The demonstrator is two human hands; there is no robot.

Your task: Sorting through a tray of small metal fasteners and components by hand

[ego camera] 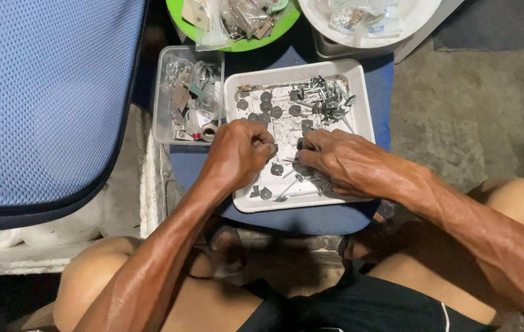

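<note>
A white square tray [360, 98] rests on a blue stool top, holding several dark round washers [266, 97] and a heap of silver screws [329, 98] at its far right corner. My left hand [237, 152] is curled into a loose fist over the tray's left side, fingertips pinched together on something too small to make out. Over the tray's near middle lies my right hand [342, 161], its fingers bent down onto the loose washers and screws [286, 175]. The two hands almost meet at their fingertips.
A clear plastic box [169, 92] of small metal parts stands left of the tray. A green dish [237, 44] and a white bowl [372, 37] with bagged parts sit beyond. A blue chair seat [47, 98] fills the left. My bare knees frame the stool.
</note>
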